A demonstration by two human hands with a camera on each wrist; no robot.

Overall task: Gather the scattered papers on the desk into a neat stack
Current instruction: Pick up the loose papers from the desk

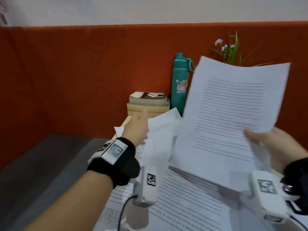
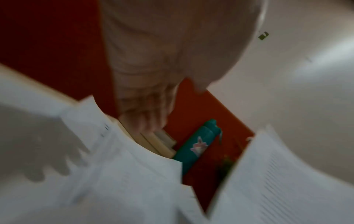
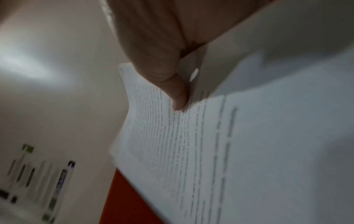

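My right hand (image 1: 266,144) pinches the lower right corner of a printed sheet (image 1: 233,105) and holds it up, tilted, above the desk. In the right wrist view the thumb (image 3: 178,94) presses on that sheet (image 3: 249,151). My left hand (image 1: 140,129) reaches forward with straight fingers, hovering over the far papers (image 1: 163,127) and holding nothing. In the left wrist view its fingertips (image 2: 143,124) point towards the books, and its shadow falls on the papers (image 2: 124,174) below. More printed sheets (image 1: 183,205) lie overlapping and askew on the near desk.
A teal water bottle (image 1: 180,80) and a small stack of books (image 1: 148,104) stand at the back against the orange partition (image 1: 83,72). A flowering plant (image 1: 231,49) rises behind the lifted sheet. The desk's left edge (image 1: 126,120) drops to a grey surface (image 1: 41,164).
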